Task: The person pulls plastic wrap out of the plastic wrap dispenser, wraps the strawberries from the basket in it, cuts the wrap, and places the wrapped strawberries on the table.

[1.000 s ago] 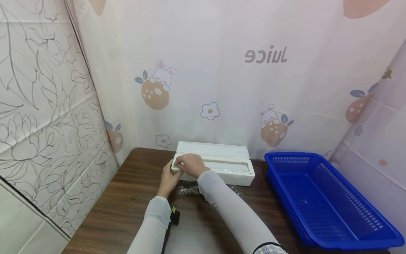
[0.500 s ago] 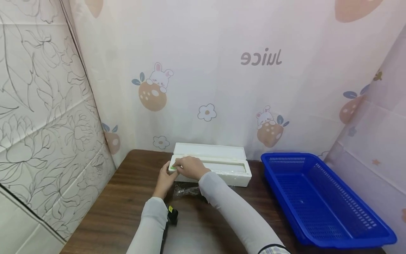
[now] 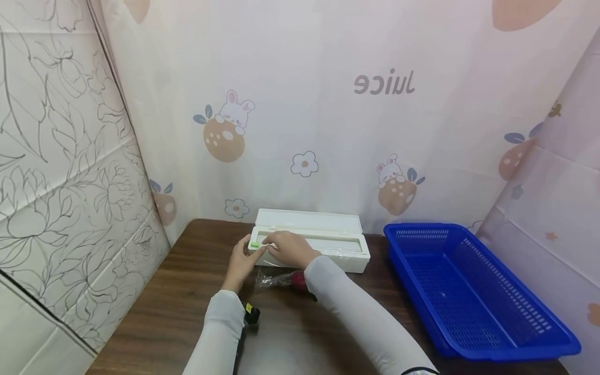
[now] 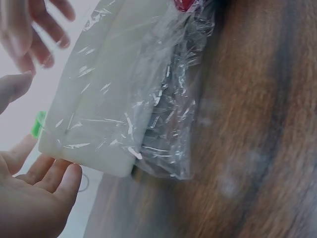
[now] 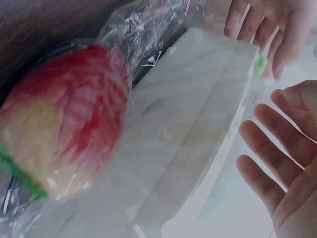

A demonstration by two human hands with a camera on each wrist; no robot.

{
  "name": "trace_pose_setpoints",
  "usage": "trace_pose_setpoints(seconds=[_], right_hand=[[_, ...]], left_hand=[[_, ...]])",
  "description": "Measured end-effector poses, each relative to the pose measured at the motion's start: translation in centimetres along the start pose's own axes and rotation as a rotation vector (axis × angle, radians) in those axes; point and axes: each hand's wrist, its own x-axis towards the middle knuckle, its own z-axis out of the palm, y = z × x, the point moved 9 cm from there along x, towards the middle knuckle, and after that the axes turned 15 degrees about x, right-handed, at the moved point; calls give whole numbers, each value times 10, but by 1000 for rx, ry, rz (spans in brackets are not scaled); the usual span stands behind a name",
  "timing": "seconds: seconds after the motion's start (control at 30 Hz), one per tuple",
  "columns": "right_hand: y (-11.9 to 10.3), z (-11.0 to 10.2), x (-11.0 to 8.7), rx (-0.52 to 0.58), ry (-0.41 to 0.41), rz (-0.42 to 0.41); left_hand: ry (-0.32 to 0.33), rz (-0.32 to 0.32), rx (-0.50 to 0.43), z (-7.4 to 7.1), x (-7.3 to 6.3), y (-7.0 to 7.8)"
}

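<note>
A long white cling film dispenser [image 3: 349, 264] stands near the back of the table, its lid [image 3: 307, 219] tipped back. A small green slider [image 3: 254, 244] sits at its left end. My left hand [image 3: 238, 265] holds that end, fingers against the end wall and thumb towards the front. My right hand [image 3: 292, 250] is over the front left edge, thumb and index finger together, the other fingers apart in the right wrist view. They appear to pinch clear film [image 4: 81, 124], though the film between the fingertips is barely visible. Shiny film lies over the front face.
Before the dispenser lies a red and cream fruit-shaped thing [image 5: 74, 119] with green at one end, in a clear plastic bag [image 3: 269, 279]. A blue perforated basket [image 3: 436, 333] stands at the right. A patterned curtain [image 3: 300, 104] hangs behind the brown wooden table [image 3: 164, 302].
The right hand has shifted slightly right, away from the green slider, which now shows more. The left hand stays at the dispenser's end. More of the red thing shows beneath the right arm.
</note>
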Motion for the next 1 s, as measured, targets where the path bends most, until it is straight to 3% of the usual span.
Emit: trace_pose_setpoints(seconds=[0.2, 0.33, 0.47, 0.7, 0.87, 1.0], right_hand=[[17, -14, -19, 54, 24, 44], [27, -23, -34, 128, 50, 44], [38, -27, -53, 175, 63, 53], [45, -35, -78, 200, 96, 28], [47, -44, -92, 196, 151, 2], [50, -48, -105, 217, 185, 16]], left_hand=[[30, 23, 2, -4, -1, 6], [103, 81, 76, -10, -4, 14], [166, 164, 160, -15, -12, 24], [178, 287, 235, -16, -26, 43], [217, 418, 304, -16, -36, 58], [206, 512, 348, -12, -46, 69]])
